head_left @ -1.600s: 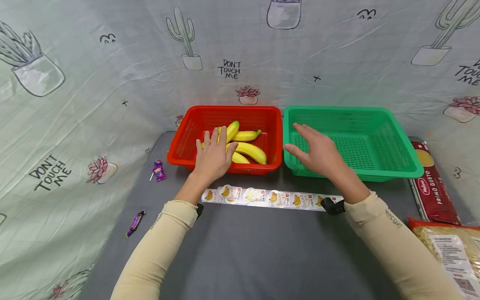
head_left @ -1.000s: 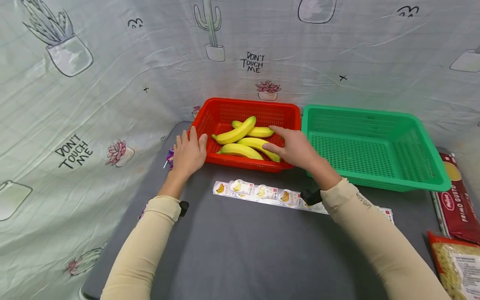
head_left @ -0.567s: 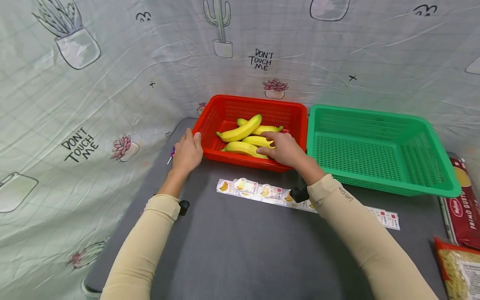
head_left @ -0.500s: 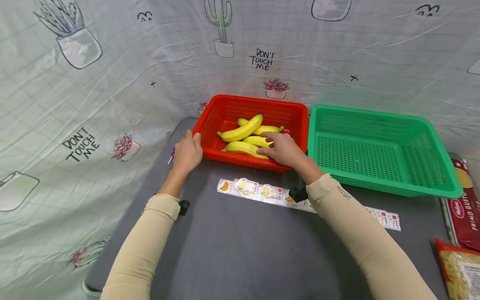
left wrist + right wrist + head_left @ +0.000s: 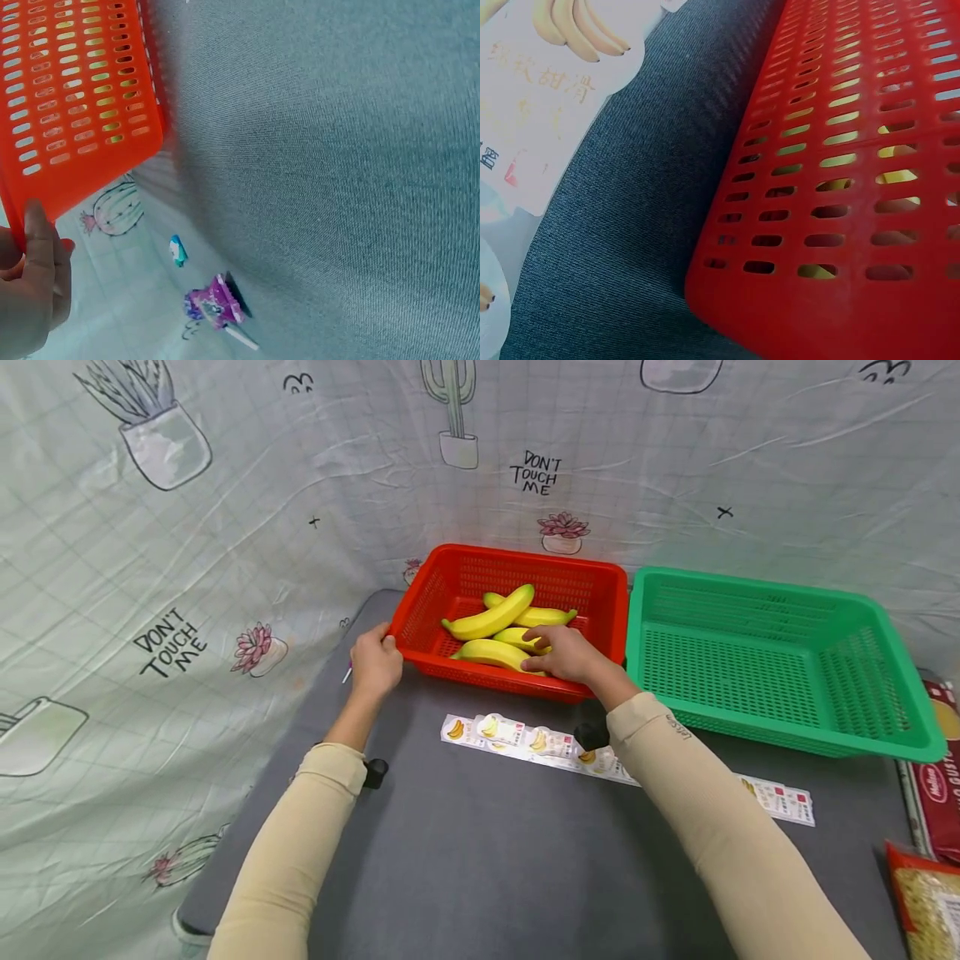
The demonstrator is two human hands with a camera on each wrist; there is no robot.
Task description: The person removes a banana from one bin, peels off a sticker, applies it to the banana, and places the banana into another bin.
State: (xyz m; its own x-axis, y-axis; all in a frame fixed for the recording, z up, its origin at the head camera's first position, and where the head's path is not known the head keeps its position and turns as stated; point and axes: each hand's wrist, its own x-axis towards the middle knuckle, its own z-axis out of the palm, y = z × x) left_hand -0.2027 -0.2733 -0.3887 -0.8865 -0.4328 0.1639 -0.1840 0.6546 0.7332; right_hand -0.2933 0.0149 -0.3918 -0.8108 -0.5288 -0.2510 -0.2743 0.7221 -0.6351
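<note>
A red plastic basket (image 5: 517, 682) on the grey table holds several yellow bananas (image 5: 491, 618). At its front left corner my left hand (image 5: 377, 662) grips the rim; in the left wrist view the fingers (image 5: 41, 255) curl round the basket edge. My right hand (image 5: 566, 653) reaches over the front rim, thumb and fingers round the right end of the front banana (image 5: 487, 653). From the right wrist only the basket's slotted wall (image 5: 802, 225) shows, hiding that hand. In front lies a strip of banana-picture stickers (image 5: 510, 737), partly covered by the right forearm.
A green basket (image 5: 787, 739) stands right of the red one. At the right edge lie a dark red packet (image 5: 933, 777) and a bag of pale grains (image 5: 926, 893). A purple-wrapped lollipop (image 5: 216, 304) lies left of the red basket. A printed curtain (image 5: 315, 460) hangs behind.
My left hand has moved from over the bananas to the red basket's left rim and taken hold. My right hand has moved left from the green basket onto the front banana. The view has shifted.
</note>
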